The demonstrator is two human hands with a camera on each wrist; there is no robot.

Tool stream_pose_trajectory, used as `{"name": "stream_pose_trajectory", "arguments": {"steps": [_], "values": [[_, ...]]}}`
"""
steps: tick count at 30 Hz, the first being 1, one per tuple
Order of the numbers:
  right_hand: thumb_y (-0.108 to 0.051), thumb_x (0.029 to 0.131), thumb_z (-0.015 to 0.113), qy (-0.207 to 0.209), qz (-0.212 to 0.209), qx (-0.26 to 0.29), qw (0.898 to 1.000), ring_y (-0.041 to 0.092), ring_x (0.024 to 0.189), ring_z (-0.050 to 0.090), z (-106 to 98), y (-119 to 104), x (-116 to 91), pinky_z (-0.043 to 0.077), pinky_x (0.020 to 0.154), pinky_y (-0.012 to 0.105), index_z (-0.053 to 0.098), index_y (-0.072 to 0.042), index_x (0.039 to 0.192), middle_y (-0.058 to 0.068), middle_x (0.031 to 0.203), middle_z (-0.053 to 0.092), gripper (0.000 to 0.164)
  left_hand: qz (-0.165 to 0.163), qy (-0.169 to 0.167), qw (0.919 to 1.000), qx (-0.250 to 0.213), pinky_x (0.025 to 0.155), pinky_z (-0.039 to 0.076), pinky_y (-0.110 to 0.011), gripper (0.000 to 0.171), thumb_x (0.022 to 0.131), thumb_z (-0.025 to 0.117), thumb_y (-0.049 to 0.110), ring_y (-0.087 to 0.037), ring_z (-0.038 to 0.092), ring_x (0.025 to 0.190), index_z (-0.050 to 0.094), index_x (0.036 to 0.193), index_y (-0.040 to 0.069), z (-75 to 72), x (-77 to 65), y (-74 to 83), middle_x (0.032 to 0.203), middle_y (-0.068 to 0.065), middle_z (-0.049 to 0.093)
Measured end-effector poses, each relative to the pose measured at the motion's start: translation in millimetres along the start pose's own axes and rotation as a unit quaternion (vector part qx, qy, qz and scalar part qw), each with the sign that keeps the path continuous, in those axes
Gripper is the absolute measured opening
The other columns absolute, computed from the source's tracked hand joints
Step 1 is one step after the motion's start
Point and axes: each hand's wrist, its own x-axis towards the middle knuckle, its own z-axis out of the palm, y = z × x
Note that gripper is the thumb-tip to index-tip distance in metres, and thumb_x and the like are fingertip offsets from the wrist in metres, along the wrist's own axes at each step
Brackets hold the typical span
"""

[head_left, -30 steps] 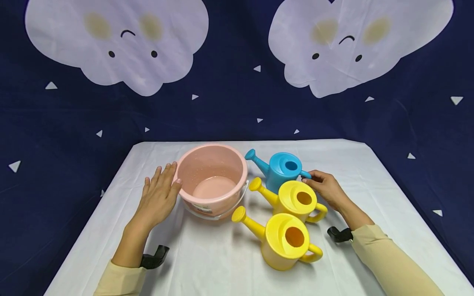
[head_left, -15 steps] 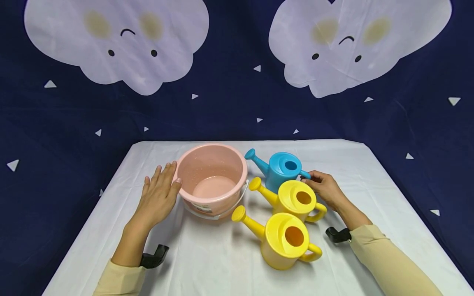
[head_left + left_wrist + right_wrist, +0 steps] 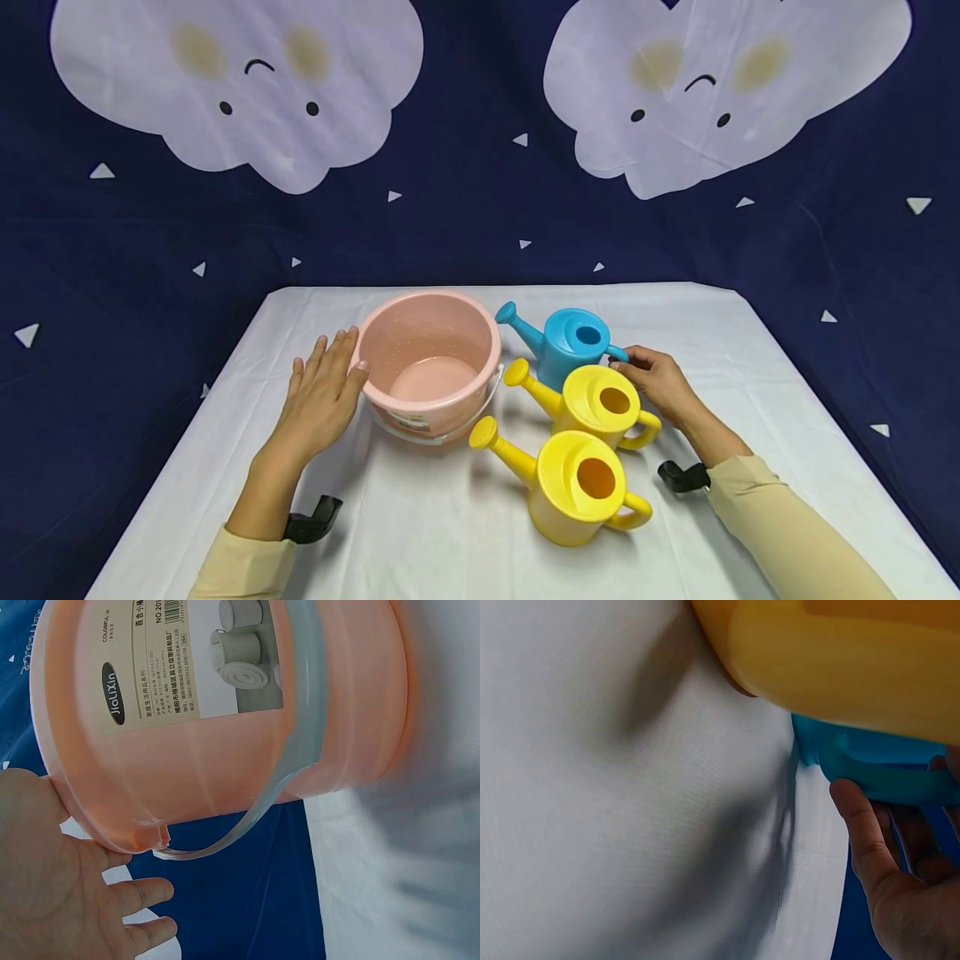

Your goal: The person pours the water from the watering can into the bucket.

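My left hand [image 3: 318, 404] lies flat along the left side of a pink bucket [image 3: 431, 323], straight fingers and thumb touching its rim. Droplets cling to the bucket's inner wall. In the left wrist view the bucket's pale handle [image 3: 304, 712] hangs down across its labelled side. On the right, my right hand [image 3: 667, 387] pinches the handle of a blue watering can [image 3: 558, 360], which stands upright with its spout toward the bucket. The right wrist view shows thumb and fingers around the blue handle [image 3: 900, 781]; a yellow can hides most of the blue body.
A yellow watering can [image 3: 577, 417] stands just in front of the blue one. Nearer to me is another yellow watering can [image 3: 558, 512], its spout also pointing left. All rest on a white-covered table [image 3: 420, 533] before a dark blue cloud-print backdrop [image 3: 480, 225].
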Motion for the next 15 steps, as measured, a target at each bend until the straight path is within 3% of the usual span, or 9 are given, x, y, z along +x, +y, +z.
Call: {"name": "stream_pose_trajectory", "arguments": {"steps": [15], "values": [[-0.038,0.094,0.056,0.006,0.007,0.004,1.000,0.013,0.092,0.058,-0.2,-3.0,-2.0,0.052,0.079,0.021,0.060,-0.005,0.117,0.006,0.109,0.063,0.041,0.002,0.002,1.0000,0.001,0.114,-0.004,-0.064,0.061,0.101,0.019,0.049,-0.036,-0.002,0.148,0.007,0.153,0.020,1.0,0.3,-0.3,0.159,-0.016,0.011]]}}
